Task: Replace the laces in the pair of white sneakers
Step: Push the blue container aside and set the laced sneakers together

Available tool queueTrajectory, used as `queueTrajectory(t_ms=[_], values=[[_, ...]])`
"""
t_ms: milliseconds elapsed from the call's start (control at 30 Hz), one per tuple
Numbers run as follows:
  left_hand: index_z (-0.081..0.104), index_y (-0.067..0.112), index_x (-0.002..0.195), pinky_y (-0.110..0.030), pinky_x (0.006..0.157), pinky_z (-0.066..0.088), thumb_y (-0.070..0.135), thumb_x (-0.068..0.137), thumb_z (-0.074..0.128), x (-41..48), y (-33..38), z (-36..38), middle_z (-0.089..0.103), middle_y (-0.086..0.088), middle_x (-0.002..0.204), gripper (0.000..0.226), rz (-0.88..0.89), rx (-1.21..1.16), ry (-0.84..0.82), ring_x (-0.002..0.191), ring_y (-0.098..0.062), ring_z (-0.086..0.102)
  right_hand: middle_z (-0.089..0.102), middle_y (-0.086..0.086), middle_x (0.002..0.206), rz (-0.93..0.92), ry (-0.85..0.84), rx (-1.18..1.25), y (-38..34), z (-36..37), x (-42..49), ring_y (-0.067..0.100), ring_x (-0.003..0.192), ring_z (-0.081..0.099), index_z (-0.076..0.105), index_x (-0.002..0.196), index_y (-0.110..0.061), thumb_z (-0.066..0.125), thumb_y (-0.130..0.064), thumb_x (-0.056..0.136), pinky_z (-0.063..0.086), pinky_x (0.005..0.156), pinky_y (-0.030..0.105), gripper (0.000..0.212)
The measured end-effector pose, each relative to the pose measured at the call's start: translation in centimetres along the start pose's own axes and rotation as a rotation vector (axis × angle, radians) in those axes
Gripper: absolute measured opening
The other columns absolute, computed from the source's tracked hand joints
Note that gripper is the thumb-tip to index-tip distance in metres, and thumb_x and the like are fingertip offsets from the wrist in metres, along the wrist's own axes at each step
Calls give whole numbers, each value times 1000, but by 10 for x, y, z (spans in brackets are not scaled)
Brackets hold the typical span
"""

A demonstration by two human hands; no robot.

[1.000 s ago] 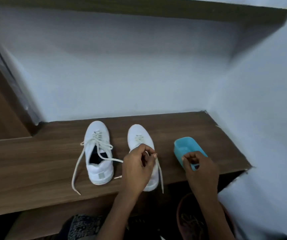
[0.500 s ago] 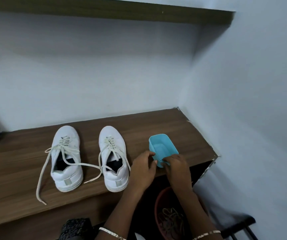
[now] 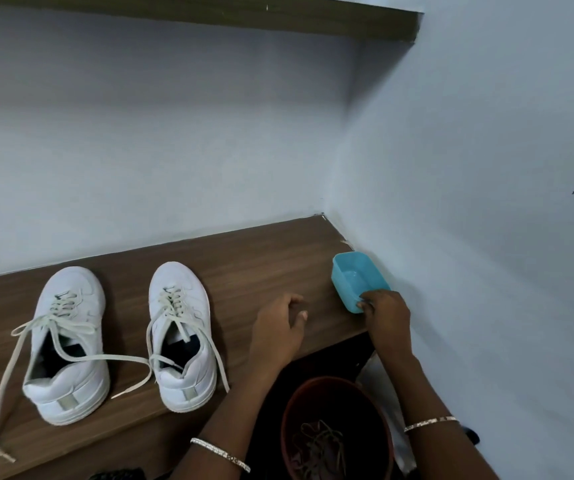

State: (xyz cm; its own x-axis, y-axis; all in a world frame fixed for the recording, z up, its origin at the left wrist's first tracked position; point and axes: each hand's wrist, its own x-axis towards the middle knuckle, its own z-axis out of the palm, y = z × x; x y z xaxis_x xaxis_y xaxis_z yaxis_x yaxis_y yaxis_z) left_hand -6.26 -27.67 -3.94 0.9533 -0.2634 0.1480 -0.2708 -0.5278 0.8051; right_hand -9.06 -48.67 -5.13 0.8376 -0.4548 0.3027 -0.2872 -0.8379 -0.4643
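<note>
Two white sneakers stand side by side on the wooden shelf (image 3: 251,265), heels toward me. The left sneaker (image 3: 67,344) and the right sneaker (image 3: 181,337) both carry loosened off-white laces (image 3: 105,358) that trail across the wood. My left hand (image 3: 278,330) hovers over the shelf right of the shoes, fingers loosely curled, holding nothing. My right hand (image 3: 386,317) pinches the near rim of a small blue plastic container (image 3: 356,278) close to the right wall.
A dark red bowl (image 3: 292,410) with dark laces inside sits below the shelf edge, between my forearms. White walls close in behind and to the right. A wooden shelf (image 3: 209,12) runs overhead.
My left hand let go of the right sneaker's lace and moved right. My right hand slid the blue container rightward toward the wall. The view swung to the right.
</note>
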Motion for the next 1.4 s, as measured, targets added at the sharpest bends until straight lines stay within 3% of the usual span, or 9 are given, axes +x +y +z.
queueTrajectory(t_ms=[267, 467, 633, 800, 1000, 1200, 1400], values=[[64, 21, 119, -16, 88, 39, 23, 93, 64, 7, -9, -4, 66, 8, 117, 27, -4, 6, 10, 108, -4, 57, 70, 18, 114, 54, -40, -3, 8, 2, 17, 33, 112, 60, 72, 110, -1, 67, -7, 90, 46, 97, 36, 21], [65, 24, 114, -5, 77, 33, 23, 92, 65, 0, -8, -20, 63, 15, 108, 22, 2, 5, 33, 98, 4, 53, 63, 16, 125, 26, 22, -16, -11, 0, 7, 32, 121, 54, 67, 119, -5, 73, -11, 86, 44, 106, 43, 35], [67, 24, 107, -17, 82, 45, 22, 90, 66, -17, -5, -46, 64, 16, 102, 18, 6, -15, 76, 95, 0, 58, 71, 6, 98, -99, 118, 63, -67, 0, -29, 26, 101, 59, 74, 94, -13, 73, -13, 84, 48, 88, 40, 10], [68, 20, 108, -19, 83, 48, 17, 90, 66, -47, -6, -91, 66, 14, 101, 18, 8, -5, 168, 94, -2, 60, 70, 1, 93, -204, 86, 157, -134, 2, -82, 22, 97, 58, 73, 91, -17, 73, -16, 85, 43, 80, 34, 7], [70, 20, 100, -27, 76, 52, 14, 88, 64, -94, -30, -153, 71, 8, 95, 14, -78, 93, 338, 86, -9, 66, 71, -7, 87, -309, 9, 316, -194, 4, -136, 21, 91, 59, 73, 86, -22, 73, -13, 80, 48, 76, 36, 11], [68, 13, 106, -26, 76, 45, 13, 88, 63, -135, -61, -198, 69, -2, 103, 19, -198, 237, 447, 97, -19, 64, 71, -5, 89, -366, -135, 327, -235, 7, -168, 18, 92, 57, 75, 90, -17, 67, -13, 83, 43, 74, 28, 11], [58, 10, 122, -38, 88, 49, 24, 88, 67, -135, -84, -213, 61, -10, 122, 38, -269, 446, 352, 111, -28, 59, 69, -1, 99, -402, -298, 141, -258, 25, -170, 19, 96, 63, 69, 99, -18, 65, -30, 86, 52, 79, 35, 18]])
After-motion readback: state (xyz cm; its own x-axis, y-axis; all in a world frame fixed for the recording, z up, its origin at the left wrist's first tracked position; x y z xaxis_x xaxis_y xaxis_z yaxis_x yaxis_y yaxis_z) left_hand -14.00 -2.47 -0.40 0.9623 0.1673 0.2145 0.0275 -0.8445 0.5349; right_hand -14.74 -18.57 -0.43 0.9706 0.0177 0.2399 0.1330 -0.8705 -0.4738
